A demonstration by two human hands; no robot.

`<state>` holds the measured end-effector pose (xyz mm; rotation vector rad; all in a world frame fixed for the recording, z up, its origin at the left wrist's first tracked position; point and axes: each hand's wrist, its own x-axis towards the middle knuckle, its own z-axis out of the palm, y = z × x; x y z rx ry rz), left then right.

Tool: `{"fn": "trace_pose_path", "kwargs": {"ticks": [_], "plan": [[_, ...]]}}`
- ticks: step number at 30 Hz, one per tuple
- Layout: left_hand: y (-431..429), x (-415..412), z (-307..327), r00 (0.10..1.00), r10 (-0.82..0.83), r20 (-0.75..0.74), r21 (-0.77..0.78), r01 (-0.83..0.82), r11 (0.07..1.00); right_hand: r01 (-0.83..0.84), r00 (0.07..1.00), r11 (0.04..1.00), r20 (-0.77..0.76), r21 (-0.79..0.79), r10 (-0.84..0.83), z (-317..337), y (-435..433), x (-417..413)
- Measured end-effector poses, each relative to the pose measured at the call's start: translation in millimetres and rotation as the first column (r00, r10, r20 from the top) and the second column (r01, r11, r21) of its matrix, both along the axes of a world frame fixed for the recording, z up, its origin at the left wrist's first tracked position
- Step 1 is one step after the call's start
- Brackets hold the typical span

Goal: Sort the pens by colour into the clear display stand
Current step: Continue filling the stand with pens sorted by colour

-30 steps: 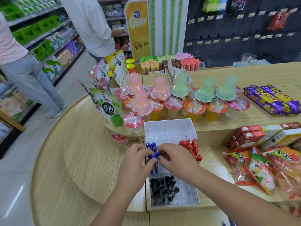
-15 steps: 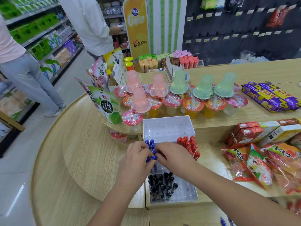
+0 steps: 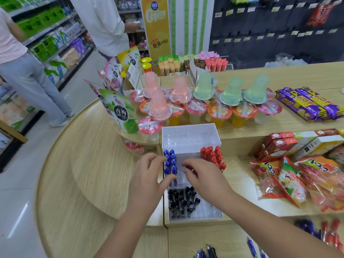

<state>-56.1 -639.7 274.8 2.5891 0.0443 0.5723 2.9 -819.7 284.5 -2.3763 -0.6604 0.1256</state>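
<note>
Now the left hand is pinching blue pens standing at the left edge of the clear display stand. The right hand is curling over its middle; its grip I cannot tell.

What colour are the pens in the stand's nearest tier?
The pens are black; the head view shows them best.

I get bright, even shop light with soft shadows and a pale glare streak on the floor. Edges bow wide-angle, and the loose pens bottom right smear.
</note>
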Motion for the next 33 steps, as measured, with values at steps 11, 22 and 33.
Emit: {"fn": "trace_pose_path", "kwargs": {"ticks": [11,22,33], "plan": [[-50.6,-144.4,-106.2,0.922,0.227,-0.314,-0.413,-0.348,0.842,0.243,0.925,0.968,-0.312,0.056,-0.214,-129.0,-112.6,-120.3],[-136.9,-182.1,-277.4,0.471,0.159,-0.868,-0.139,-0.537,0.832,0.177,0.786,0.906,-0.498,-0.385,-0.366,-289.1,-126.6,-181.6],[-145.3,-167.9,-295.6,0.341,0.134,-0.93,-0.119,-0.626,0.771,0.24,0.769,0.872,-0.464,-0.427,-0.44,-313.9,-102.1,-171.6]]}}
